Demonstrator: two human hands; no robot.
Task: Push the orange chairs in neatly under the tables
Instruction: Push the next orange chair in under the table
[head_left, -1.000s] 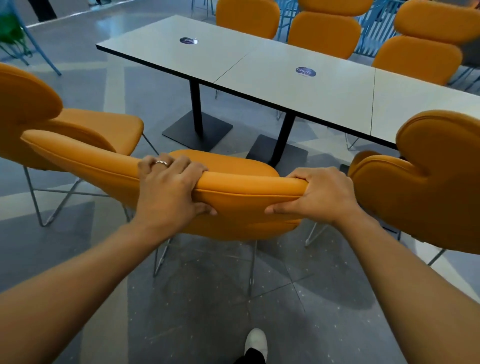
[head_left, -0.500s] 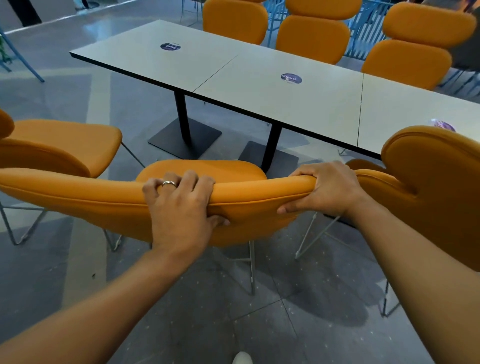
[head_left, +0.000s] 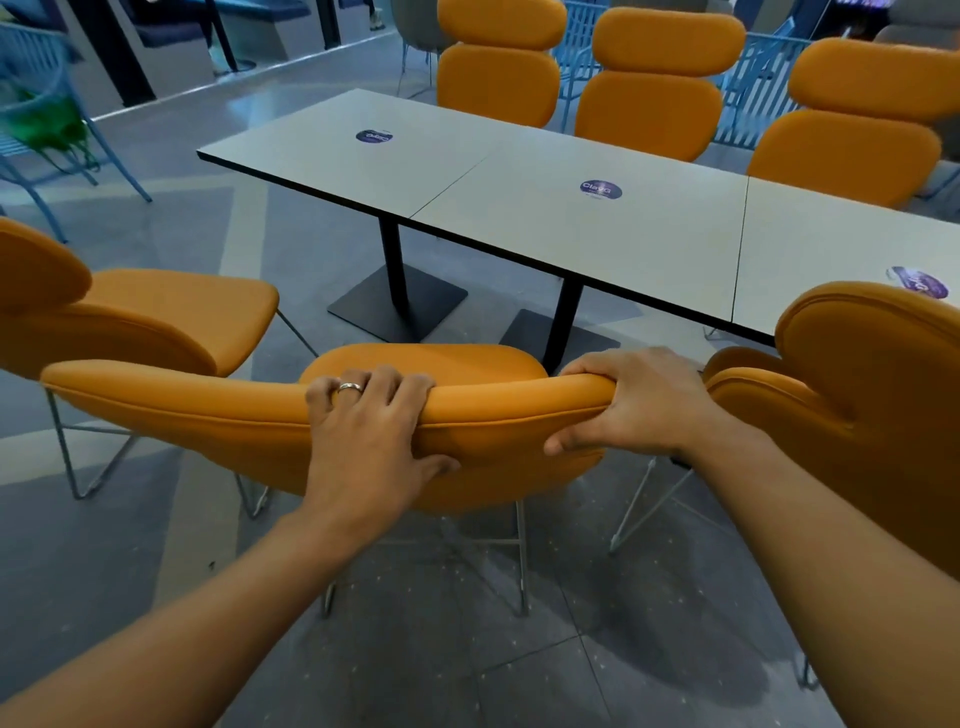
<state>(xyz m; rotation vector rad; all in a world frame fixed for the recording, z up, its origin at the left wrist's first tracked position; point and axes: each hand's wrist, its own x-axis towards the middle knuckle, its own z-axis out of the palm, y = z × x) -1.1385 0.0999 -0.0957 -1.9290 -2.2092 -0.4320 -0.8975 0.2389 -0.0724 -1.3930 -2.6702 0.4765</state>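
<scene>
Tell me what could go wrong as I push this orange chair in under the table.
1. The right hand grips the end of the held chair, close beside the neighbouring chair; it might get pinched between them.
2. The seat points at the table post and base plate, so the wire legs may catch there.

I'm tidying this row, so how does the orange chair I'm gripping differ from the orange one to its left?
The gripped orange padded chair has your left hand and right hand curled over its backrest; the left orange padded chair is untouched. The gripped chair stands nearer you, overlapping the left chair. Both have wire legs.
</scene>
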